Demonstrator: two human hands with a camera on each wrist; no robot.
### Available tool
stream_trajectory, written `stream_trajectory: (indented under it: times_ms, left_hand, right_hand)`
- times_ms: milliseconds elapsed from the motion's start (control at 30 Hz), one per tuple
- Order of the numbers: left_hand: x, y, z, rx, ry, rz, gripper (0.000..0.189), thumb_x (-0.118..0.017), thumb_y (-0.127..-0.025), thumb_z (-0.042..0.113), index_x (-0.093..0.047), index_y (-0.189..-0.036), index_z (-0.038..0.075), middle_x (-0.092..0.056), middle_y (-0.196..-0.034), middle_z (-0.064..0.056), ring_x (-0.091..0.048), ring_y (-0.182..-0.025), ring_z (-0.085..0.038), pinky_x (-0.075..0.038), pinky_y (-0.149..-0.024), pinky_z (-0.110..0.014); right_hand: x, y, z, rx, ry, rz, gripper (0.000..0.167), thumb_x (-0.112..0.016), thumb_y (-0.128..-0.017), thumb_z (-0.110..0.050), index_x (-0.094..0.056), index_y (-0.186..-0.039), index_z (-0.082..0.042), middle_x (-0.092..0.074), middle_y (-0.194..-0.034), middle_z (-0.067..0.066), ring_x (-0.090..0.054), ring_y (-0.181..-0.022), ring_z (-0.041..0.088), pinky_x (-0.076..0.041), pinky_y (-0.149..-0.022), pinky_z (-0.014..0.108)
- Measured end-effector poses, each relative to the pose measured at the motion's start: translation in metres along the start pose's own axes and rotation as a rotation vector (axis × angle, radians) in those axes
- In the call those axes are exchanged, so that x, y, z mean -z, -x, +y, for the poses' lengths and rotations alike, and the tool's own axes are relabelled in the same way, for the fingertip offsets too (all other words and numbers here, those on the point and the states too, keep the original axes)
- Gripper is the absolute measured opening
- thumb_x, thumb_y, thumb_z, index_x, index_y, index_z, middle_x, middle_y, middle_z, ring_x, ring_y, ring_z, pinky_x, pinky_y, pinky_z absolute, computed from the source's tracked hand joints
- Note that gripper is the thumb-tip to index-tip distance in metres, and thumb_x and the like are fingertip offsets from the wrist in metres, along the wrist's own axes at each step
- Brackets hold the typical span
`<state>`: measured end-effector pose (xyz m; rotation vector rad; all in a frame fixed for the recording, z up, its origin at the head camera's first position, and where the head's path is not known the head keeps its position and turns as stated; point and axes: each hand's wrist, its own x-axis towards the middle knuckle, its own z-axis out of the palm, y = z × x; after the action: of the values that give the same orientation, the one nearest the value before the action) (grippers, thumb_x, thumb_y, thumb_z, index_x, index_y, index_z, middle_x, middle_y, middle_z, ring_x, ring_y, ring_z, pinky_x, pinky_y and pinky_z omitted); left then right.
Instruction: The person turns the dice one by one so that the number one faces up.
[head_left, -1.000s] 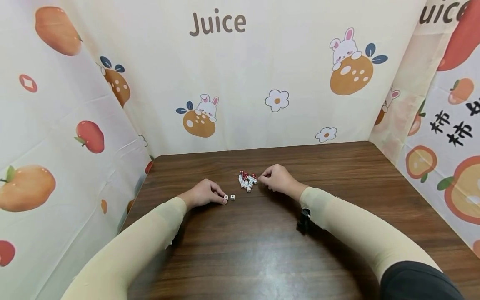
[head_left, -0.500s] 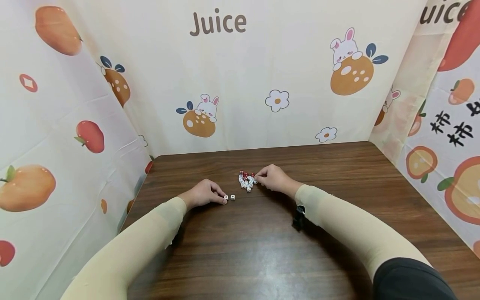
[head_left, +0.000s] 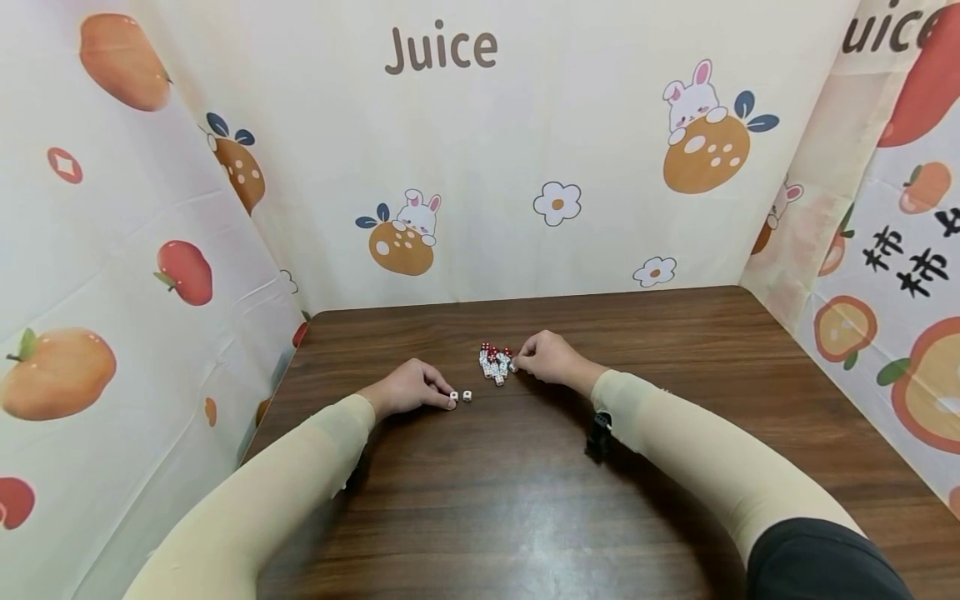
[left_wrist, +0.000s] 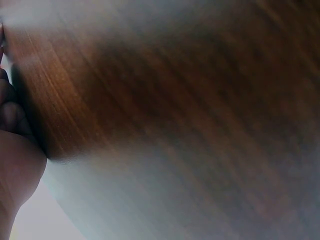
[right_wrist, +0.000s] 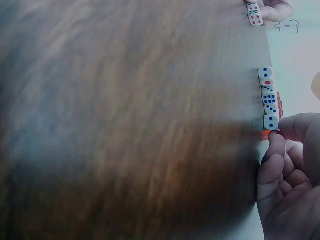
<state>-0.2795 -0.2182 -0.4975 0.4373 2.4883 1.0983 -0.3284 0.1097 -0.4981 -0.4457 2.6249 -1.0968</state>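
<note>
Two white dice (head_left: pixel 467 397) set apart, fingers of left hand (head_left: pixel 408 388) pinching one; pile (head_left: pixel 492 363) seemingly remains, fingers of right hand (head_left: pixel 551 358) apparently pinching an edge die (head_left: pixel 513 367).

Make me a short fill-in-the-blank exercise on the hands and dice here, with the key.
1. The hand at the dice pile is the person's ____ hand.
2. Besides white dice, the pile contains ____ ones.
3. At the left hand, the number of dice apart from the pile is ____.

Missing words: right; red; two.
</note>
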Motion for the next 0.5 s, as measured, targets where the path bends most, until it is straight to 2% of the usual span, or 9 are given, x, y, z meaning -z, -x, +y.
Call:
stream_trajectory:
  times_ms: [133, 233, 367, 500]
  left_hand:
    - [-0.001, 0.0003, -0.0008, 0.001, 0.001, 0.0, 0.015, -0.098, -0.091, 0.024, -0.093, -0.102, 0.015, -0.079, -0.09, 0.003, -0.059, -0.084, -0.012, -0.049, -0.077, -0.03]
    - [-0.0015, -0.0004, -0.0012, -0.001, -0.001, 0.0, 0.015, -0.098, -0.091, 0.024, -0.093, -0.102, 0.015, -0.08, -0.09, 0.003, -0.059, -0.084, -0.012, -0.049, -0.077, -0.03]
    - [-0.0011, -0.0004, 0.0, 0.0, -0.001, 0.001, 0.015, -0.098, -0.092, 0.025, -0.093, -0.102, 0.015, -0.08, -0.092, 0.002, -0.06, -0.085, -0.012, -0.05, -0.078, -0.03]
    - [-0.0008, 0.0002, 0.0003, -0.001, -0.006, 0.005, 0.015, -0.098, -0.091, 0.024, -0.093, -0.102, 0.015, -0.08, -0.092, 0.002, -0.06, -0.085, -0.012, -0.05, -0.077, -0.03]
  right_hand:
    - [0.0005, 0.0011, 0.0001, -0.017, -0.021, -0.003, 0.021, -0.075, -0.108, -0.022, -0.086, -0.094, -0.01, -0.067, -0.068, -0.002, -0.059, -0.056, 0.01, -0.05, -0.054, 0.027]
    - [0.0015, 0.002, 0.0011, -0.013, -0.04, -0.011, 0.021, -0.073, -0.109, -0.021, -0.088, -0.103, -0.008, -0.067, -0.07, -0.002, -0.059, -0.057, 0.011, -0.051, -0.054, 0.027]
    - [0.0029, 0.0024, 0.0029, 0.006, -0.053, -0.031, 0.023, -0.07, -0.112, -0.021, -0.088, -0.116, -0.008, -0.067, -0.073, -0.001, -0.059, -0.059, 0.012, -0.051, -0.055, 0.028]
    - [0.0035, 0.0007, 0.0051, 0.039, -0.022, -0.054, 0.022, -0.07, -0.113, -0.021, -0.088, -0.117, -0.009, -0.068, -0.075, -0.001, -0.06, -0.061, 0.011, -0.051, -0.056, 0.027]
